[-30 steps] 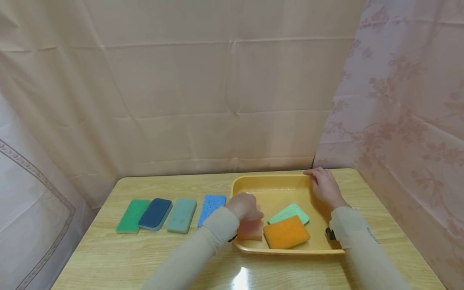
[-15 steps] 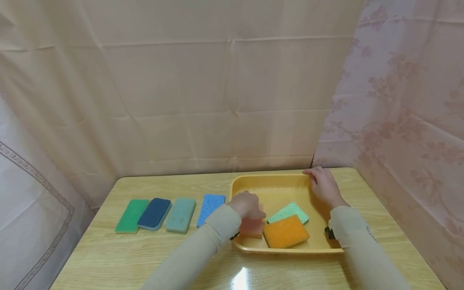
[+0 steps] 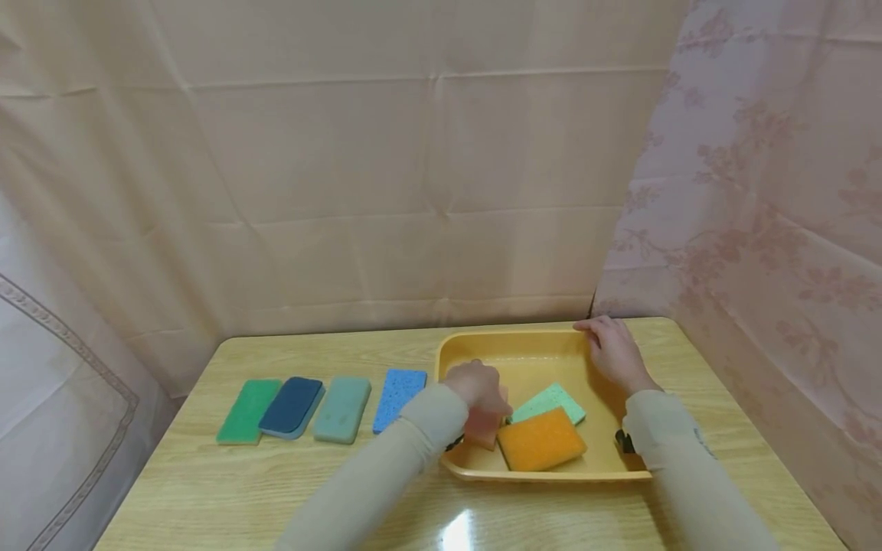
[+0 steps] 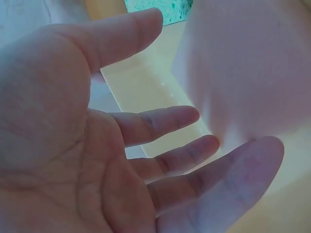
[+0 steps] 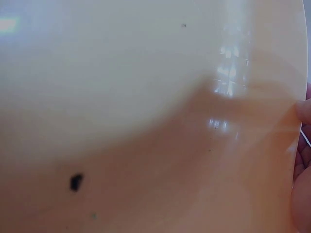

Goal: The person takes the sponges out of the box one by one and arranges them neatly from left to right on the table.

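Note:
My left hand [image 3: 475,384] is inside the yellow tray [image 3: 524,476], over a pink sponge [image 3: 484,427] and hiding part of it. In the left wrist view its fingers [image 4: 167,119] are loosely spread, their tips at the edge of the pink sponge [image 4: 252,63], which looks blurred; the thumb stands apart from it. At the far right of the tray, my right hand [image 3: 616,353] grips the rim, and in the right wrist view the thumb [image 5: 304,111] lies over that rim. Beside the pink sponge lie an orange sponge [image 3: 542,441] and a speckled light green sponge [image 3: 553,402].
Left of the tray, a row of sponges lies on the wooden table [image 3: 276,490]: green [image 3: 249,412], dark blue [image 3: 292,405], pale teal [image 3: 342,409] and speckled blue [image 3: 398,399]. A cream curtain [image 3: 344,191] hangs behind the table.
My left hand has moved slightly right, and the pink sponge has shifted and turned a little toward the orange and light green sponges. My right hand keeps its place on the rim.

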A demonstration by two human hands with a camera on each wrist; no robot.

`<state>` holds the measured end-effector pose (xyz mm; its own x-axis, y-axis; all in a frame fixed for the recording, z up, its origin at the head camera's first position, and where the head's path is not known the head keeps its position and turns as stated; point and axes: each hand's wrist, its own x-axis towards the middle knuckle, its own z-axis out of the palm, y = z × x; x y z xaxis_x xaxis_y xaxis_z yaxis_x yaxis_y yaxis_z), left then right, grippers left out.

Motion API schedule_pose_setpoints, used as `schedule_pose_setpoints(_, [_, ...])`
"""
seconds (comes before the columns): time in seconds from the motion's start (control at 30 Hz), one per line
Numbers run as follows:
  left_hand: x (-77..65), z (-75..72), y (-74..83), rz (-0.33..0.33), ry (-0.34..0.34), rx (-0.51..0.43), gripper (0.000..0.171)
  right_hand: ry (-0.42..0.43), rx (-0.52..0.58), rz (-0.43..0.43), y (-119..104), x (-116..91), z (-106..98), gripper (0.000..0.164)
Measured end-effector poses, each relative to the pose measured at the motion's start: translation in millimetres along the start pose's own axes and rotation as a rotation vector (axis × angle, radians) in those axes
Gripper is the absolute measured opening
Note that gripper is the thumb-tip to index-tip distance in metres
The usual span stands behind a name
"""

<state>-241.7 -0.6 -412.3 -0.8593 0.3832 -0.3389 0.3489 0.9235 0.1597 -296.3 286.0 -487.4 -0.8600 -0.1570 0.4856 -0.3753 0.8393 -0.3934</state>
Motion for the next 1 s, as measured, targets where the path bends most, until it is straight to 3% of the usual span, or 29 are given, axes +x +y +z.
schedule_pose_setpoints(0.37, [-1.6, -1.3, 1.7, 0.032, 0.015, -0.007, 0.036, 0.003, 0.003, -0.001, 0.7, -0.1, 1.3, 0.023])
schedule_pose_setpoints(0.73, [6.2, 0.1, 5.9, 0.013, 0.018, -0.047, 0.046, -0.006, 0.005, 0.009, 0.8, 0.1, 1.0, 0.023])
schedule_pose_setpoints(1.0, [12.3, 3.8, 4.6, -0.057, 0.038, -0.036, 0.047, -0.018, -0.004, 0.024, 1.9, 1.3, 1.4, 0.024])
